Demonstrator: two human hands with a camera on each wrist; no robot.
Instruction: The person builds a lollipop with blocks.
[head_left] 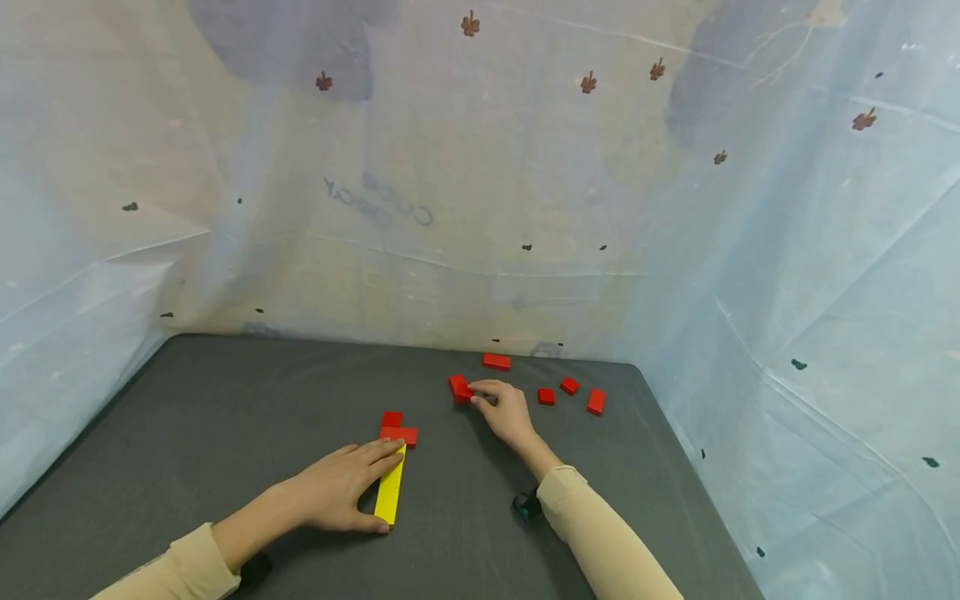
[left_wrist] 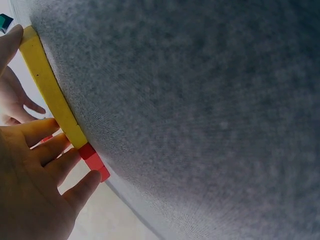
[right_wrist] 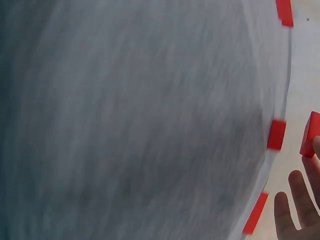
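My left hand (head_left: 341, 487) rests along a long yellow block (head_left: 390, 492), thumb at its near end and straight fingers by its far end. Two red blocks meet that far end: one lies crosswise (head_left: 399, 436), with another (head_left: 392, 419) behind it. In the left wrist view, the fingertips (left_wrist: 90, 182) reach the side of the yellow and red blocks. Farther back on the right, my right hand (head_left: 506, 412) pinches a red block (right_wrist: 310, 135) between thumb and index finger, raised in the right wrist view. Its other fingers are spread. Another red block (head_left: 456, 383) appears right beside the held one.
Several loose red blocks lie at the back right, among them one near the back edge (head_left: 497, 362) and one toward the right edge (head_left: 596, 402). The dark grey table (head_left: 225, 417) is bordered by pale plastic sheeting (head_left: 465, 208) at the back and sides.
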